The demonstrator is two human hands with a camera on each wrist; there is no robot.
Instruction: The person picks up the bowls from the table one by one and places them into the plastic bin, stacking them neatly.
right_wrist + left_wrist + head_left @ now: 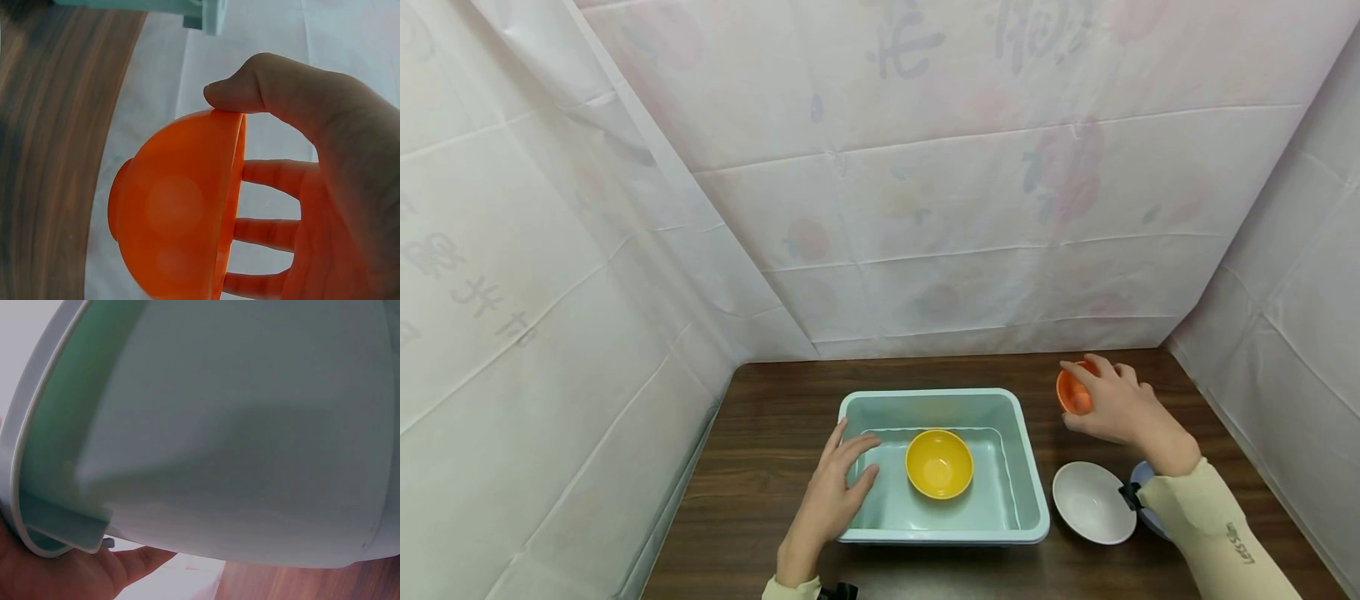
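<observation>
An orange bowl [1072, 393] is held at its rim by my right hand [1123, 412], to the right of the tub and above the table. In the right wrist view the bowl [175, 206] is tipped on its side, with the thumb on its edge and the fingers against the inner side. My left hand [835, 487] lies over the left rim of a pale green tub [928, 392], fingers spread. The left wrist view shows the tub's outer wall [250, 487] up close. Inside the tub sits a yellow bowl [939, 465], upright.
A white bowl [1093, 502] stands on the table right of the tub, beside a blue bowl [1142, 473] partly hidden by the right forearm. White printed sheets [955, 208] rise behind and on both sides of the dark wooden table [745, 467].
</observation>
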